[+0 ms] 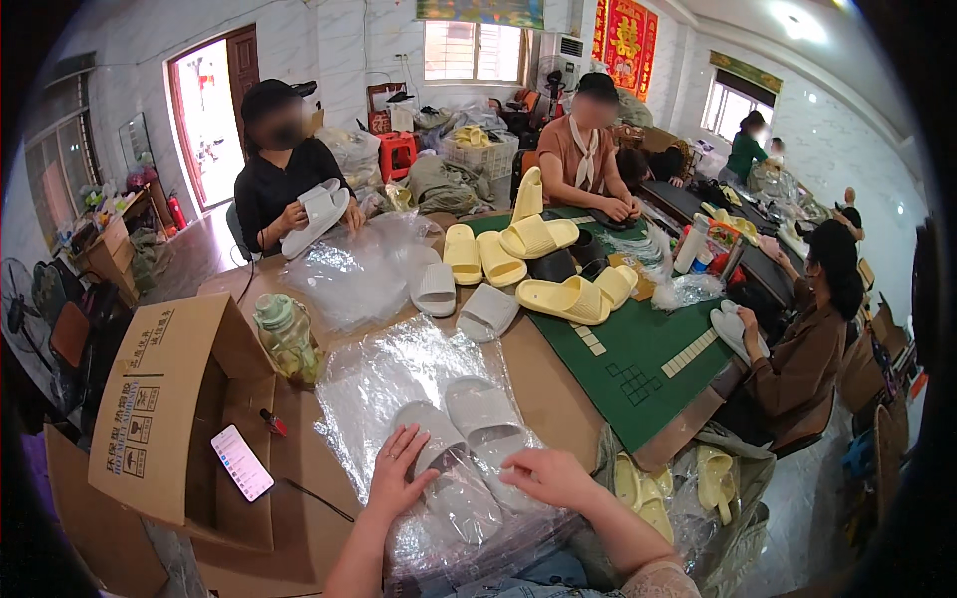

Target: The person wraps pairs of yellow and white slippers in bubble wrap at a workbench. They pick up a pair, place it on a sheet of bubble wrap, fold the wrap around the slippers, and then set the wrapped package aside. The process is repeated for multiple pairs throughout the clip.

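A pair of light grey slippers lies side by side in front of me, the left slipper and the right slipper. Clear film covers their nearer parts, and under them spreads a pile of clear plastic bags. With fingers spread, my left hand rests on the side of the left slipper. My right hand is at the outer side of the right slipper, its fingers bent together over the film. What its fingertips hold, if anything, is hidden.
A cardboard box, a phone and a green-lidded bottle stand or lie to the left. Beyond are loose grey slippers and yellow slippers beside a green mat. Co-workers sit around the table; one holds a grey slipper.
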The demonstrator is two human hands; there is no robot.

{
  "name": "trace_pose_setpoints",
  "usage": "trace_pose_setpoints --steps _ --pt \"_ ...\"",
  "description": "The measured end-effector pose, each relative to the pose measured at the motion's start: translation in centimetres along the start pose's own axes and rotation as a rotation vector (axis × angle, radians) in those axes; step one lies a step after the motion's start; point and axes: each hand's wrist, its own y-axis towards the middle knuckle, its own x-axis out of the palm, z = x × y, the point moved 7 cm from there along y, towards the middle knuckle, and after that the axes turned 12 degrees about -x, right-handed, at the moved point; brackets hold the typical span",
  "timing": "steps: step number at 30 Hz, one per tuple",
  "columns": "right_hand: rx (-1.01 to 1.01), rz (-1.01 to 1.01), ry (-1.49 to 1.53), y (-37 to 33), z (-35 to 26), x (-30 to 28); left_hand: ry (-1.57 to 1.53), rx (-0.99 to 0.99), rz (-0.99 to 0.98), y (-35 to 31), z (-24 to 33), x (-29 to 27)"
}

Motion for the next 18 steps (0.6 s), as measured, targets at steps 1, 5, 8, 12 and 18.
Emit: trace_pose_setpoints --steps 1,5,8,12,18 --pt "0.036 0.05 -0.058 1.3 0.4 0.3 -0.001 0.008 0.003 0.0 -0.2 0.1" --pt "0.01 0.128 -0.317 5.6 1.1 2.8 0.032 -0.116 0.255 -0.6 -2.3 -0.6" --pt "0.117 -0.024 -0.367 7.8 1.3 5.0 0.019 -0.277 0.241 -0.7 -4.6 -0.3" --pt "-0.027 0.141 -0.428 8.2 1.4 6.9 0.044 -0.252 0.22 -0.4 -4.2 -0.2" --pt "-0.078 0.287 -0.205 7.9 2.2 7.6 0.066 -0.253 0.235 -0.3 -3.4 -0.6"
